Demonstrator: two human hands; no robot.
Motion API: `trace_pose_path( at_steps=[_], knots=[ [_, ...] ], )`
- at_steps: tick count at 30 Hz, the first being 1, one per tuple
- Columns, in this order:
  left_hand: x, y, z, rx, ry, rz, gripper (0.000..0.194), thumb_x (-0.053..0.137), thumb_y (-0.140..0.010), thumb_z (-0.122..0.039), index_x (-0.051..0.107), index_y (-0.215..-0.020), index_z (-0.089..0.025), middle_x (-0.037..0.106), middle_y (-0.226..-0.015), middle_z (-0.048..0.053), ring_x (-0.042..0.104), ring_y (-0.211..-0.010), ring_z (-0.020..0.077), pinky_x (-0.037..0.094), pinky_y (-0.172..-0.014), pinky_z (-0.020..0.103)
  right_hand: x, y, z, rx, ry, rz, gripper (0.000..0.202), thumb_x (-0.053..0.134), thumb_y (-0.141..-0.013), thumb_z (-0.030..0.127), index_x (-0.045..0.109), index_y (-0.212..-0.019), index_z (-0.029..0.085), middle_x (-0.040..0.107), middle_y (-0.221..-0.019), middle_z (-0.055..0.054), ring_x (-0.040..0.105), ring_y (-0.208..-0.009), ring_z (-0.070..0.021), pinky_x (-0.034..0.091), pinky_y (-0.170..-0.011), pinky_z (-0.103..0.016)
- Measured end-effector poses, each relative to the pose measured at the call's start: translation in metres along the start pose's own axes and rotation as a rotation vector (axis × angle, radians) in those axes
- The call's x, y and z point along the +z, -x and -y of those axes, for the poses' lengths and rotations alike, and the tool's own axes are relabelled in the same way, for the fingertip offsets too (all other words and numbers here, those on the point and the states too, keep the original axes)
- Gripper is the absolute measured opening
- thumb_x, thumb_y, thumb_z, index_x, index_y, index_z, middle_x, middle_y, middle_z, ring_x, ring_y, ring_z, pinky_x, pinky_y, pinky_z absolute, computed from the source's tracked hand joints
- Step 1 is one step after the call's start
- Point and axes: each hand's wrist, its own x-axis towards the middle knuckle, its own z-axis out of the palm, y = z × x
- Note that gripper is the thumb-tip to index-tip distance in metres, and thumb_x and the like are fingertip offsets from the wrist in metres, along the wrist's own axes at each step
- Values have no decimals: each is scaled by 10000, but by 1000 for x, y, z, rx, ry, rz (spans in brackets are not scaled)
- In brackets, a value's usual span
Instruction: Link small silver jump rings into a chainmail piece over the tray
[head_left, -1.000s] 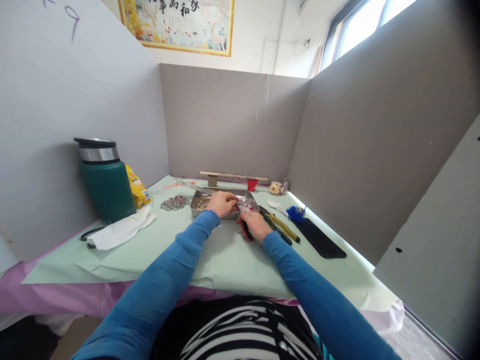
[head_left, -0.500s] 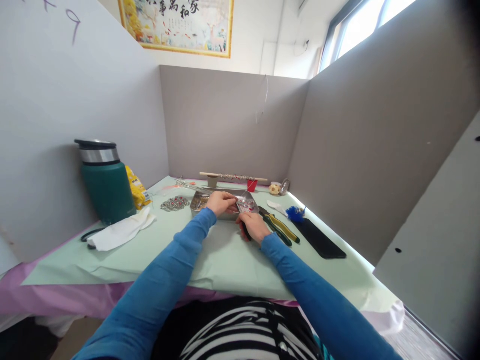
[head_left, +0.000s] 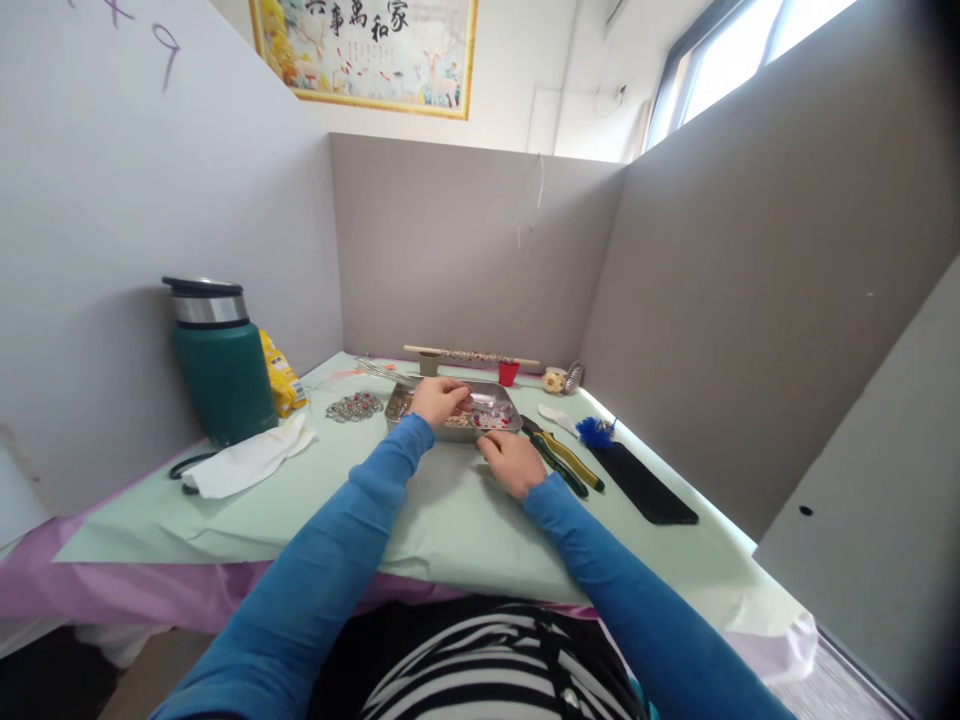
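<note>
My left hand point(head_left: 441, 400) is over the metal tray point(head_left: 397, 423), its thumb and fingers pinched together on something too small to make out. My right hand point(head_left: 512, 461) is just in front of the tray's right part, fingers curled and closed; what they hold is too small to name. Small beads point(head_left: 491, 422), red and pale, lie in the tray. Left of the tray sits a flat piece of silvery beadwork with red dots point(head_left: 355, 406). Pliers with green handles point(head_left: 562, 468) and pliers with yellow handles point(head_left: 576, 460) lie right of my right hand.
A green bottle point(head_left: 223, 370), white cloth point(head_left: 251, 462) and yellow packet point(head_left: 281, 375) are on the left. A beaded stick point(head_left: 471, 354) rests across two cups at the back. A black phone-like slab point(head_left: 645, 485) and blue tassel point(head_left: 596, 432) lie right. Grey partitions surround the table.
The dark object that was in my right hand no longer shows there. My right hand has opened slightly and sits a little lower, away from the left. The view has shifted slightly.
</note>
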Motion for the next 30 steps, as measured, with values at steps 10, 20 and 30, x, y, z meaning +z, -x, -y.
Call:
trace_pose_path(
  at_steps=[10,20,30],
  knots=[
    [-2,9,-6,-142,284,180,157,620,-759,-222,658,-826,-85,671,-796,93,602,-564,110,505,-523,231,5,12,2,-484,111,20,266,561,-784,445,675,-807,207,628,-832,-54,525,-860,-193,387,-773,-317],
    [14,17,-1,-213,196,439,175,712,-671,-191,649,-782,-71,683,-721,99,660,-641,165,544,-648,289,-2,-17,-23,51,-628,-394,240,549,-750,390,594,-815,162,608,-703,-15,536,-622,-144,443,-611,-277],
    [16,16,1,-144,61,417,220,755,-587,-195,637,-731,-78,655,-608,57,624,-532,142,538,-588,289,-5,-14,-15,93,-843,-287,184,596,-691,353,547,-717,178,501,-498,54,423,-445,-90,359,-470,-227]
  ],
)
